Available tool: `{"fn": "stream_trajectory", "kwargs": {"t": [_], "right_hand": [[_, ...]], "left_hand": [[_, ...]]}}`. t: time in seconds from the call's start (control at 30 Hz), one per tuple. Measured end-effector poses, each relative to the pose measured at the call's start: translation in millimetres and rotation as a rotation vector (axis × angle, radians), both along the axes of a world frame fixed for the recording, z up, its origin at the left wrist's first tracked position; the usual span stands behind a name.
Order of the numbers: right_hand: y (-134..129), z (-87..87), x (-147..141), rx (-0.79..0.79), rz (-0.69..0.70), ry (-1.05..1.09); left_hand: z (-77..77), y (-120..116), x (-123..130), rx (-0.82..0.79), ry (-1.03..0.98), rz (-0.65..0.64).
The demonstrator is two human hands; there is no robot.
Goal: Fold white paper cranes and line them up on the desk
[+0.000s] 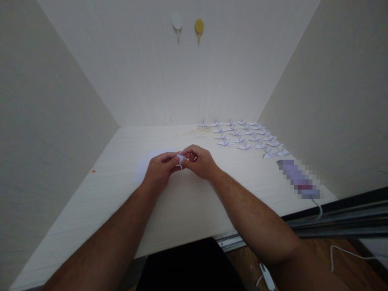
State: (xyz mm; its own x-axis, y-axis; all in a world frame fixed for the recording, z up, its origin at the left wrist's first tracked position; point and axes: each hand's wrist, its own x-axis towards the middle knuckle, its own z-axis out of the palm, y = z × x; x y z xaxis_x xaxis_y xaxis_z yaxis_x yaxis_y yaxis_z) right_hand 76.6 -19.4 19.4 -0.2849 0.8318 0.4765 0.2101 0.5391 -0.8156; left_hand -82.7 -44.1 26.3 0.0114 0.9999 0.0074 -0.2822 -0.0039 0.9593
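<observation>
Between my fingers, above the middle of the white table, is a small piece of folded white paper (181, 160). My left hand (161, 167) pinches it from the left, thumb on top. From the other side my right hand (200, 161) closes its thumb and fingers on its right edge. Part of the folded paper is hidden by the fingertips. A flat white paper sheet (140, 169) lies on the table, partly covered by my left hand. Several white paper cranes (241, 135) stand in rows at the back right.
A phone-like object, pixelated (298, 178), lies at the table's right edge with a white cable (319, 210) running off it. A small orange spot (93, 171) is on the left. Walls enclose the table (188, 218) on three sides; two hooks (199, 26) hang on the back wall.
</observation>
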Motion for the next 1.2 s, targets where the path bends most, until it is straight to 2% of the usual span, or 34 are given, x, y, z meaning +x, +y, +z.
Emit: {"fn": "stream_trajectory", "kwargs": {"t": [0.43, 0.73, 1.03, 1.2], "right_hand": [[-2.4, 1.9, -1.4, 0.054, -0.059, -0.057], [-2.9, 1.6, -1.3, 0.122, -0.184, -0.079], [-5.6, 8.9, -1.0, 0.086, -0.04, -0.024], [-4.7, 10.6, 1.8, 0.069, -0.007, -0.036]], "left_hand": [[-0.3, 0.6, 1.5, 0.008, -0.035, 0.025], [0.8, -1.1, 3.0, 0.03, -0.03, 0.014], [0.8, -0.7, 1.5, 0.007, -0.004, 0.011], [-0.5, -0.1, -0.7, 0.005, 0.002, -0.016]]}}
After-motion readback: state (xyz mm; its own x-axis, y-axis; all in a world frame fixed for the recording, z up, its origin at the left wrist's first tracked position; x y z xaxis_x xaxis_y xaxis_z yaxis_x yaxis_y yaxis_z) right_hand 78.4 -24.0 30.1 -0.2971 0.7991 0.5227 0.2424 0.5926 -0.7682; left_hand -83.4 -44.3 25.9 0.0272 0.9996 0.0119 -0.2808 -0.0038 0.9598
